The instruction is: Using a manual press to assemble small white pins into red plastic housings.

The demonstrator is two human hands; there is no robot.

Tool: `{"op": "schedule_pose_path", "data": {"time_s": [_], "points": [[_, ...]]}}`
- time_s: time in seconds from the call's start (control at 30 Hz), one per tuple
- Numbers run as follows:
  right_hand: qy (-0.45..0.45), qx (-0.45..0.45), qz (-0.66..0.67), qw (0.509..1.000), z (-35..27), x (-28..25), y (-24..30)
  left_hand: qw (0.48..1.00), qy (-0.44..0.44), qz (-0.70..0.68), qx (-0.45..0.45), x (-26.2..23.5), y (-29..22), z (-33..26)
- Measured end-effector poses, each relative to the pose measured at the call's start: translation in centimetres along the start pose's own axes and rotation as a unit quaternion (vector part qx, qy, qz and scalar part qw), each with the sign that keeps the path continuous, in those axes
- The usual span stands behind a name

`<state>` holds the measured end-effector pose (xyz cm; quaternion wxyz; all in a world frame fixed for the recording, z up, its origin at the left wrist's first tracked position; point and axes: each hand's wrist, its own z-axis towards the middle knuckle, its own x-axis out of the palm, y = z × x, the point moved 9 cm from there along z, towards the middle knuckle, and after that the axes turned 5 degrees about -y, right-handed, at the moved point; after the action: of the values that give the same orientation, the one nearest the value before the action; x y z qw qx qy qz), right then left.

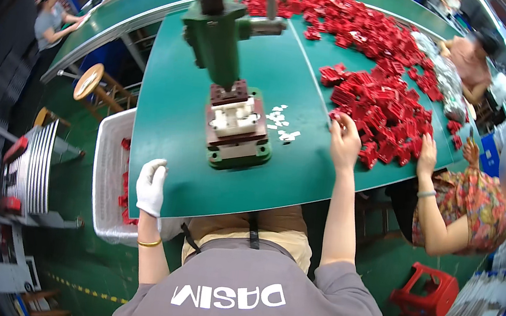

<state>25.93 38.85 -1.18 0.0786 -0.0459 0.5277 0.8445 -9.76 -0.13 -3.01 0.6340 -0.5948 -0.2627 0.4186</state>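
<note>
The left hand (pixel 151 186), in a white glove, rests on the near edge of the green counter (pixel 176 117), fingers together and holding nothing. The bare right hand (pixel 345 141) touches the near end of the pile of red parts (pixel 385 111); I cannot tell if it grips one. Between the hands stands a green press (pixel 234 127) with a white piece on it. Small white bits (pixel 282 124) lie beside the press. A white basket (pixel 108 178) sits under the counter edge.

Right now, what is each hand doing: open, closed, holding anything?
Left hand: white-gloved, resting at the green table edge, holding nothing visible.
Right hand: bare, fingers curled at the red parts; grip cannot be told.
</note>
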Motion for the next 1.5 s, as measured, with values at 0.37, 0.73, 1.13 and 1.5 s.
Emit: {"op": "schedule_pose_path", "data": {"time_s": [0.37, 0.73, 1.13, 1.5], "points": [[0.054, -0.062, -0.532, 0.843, 11.2, 2.9, -2.8, 0.981, 0.163, 0.055, 0.094, 10.1, -6.0, -2.8], [0.079, 0.022, 0.066, 0.994, 8.4, 2.9, 1.2, 0.963, 0.267, -0.004, 0.048, 15.9, -7.9, -3.1], [0.322, 0.177, 0.25, 0.896, -7.0, 8.7, 8.3, 0.937, 0.288, 0.079, 0.179, 21.9, -13.2, -0.6], [0.332, 0.231, 0.337, 0.85, -11.0, 10.2, 10.1, 0.853, 0.332, -0.335, -0.224, 20.1, -7.1, -1.5]]}}
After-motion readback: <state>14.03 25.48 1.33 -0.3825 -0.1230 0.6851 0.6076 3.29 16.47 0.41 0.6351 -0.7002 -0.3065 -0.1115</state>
